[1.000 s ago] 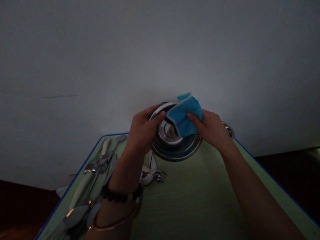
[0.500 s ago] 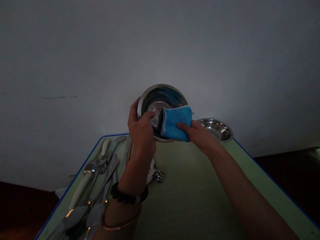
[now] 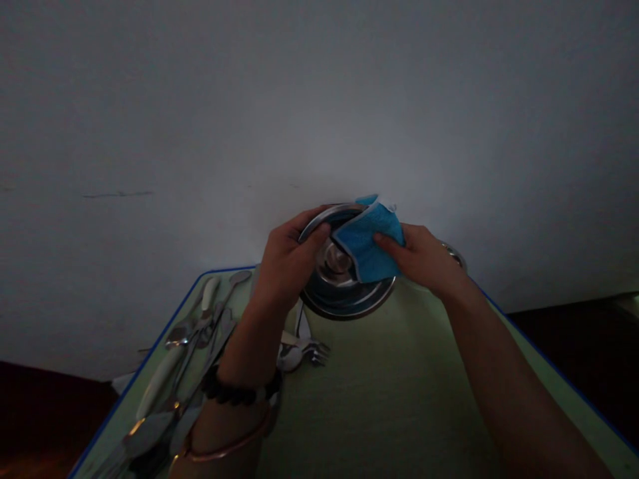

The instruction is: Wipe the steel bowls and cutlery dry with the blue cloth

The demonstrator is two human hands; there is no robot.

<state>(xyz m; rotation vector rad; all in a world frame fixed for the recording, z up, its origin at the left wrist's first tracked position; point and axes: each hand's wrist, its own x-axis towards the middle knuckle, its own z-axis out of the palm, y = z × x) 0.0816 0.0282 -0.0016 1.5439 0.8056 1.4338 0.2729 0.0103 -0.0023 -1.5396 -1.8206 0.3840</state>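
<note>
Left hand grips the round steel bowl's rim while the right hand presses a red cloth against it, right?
Not red: the head view shows a blue cloth. The left hand grips the round steel bowl; the right hand presses the cloth.

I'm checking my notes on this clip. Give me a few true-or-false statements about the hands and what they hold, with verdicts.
1. The left hand grips the steel bowl by its rim. True.
2. The right hand presses a yellow sponge on the bowl. False: it is a blue cloth.
3. The bowl lies flat on the table. False: it is held up, tilted.
4. Cutlery lies on the table's left side. True.
</note>
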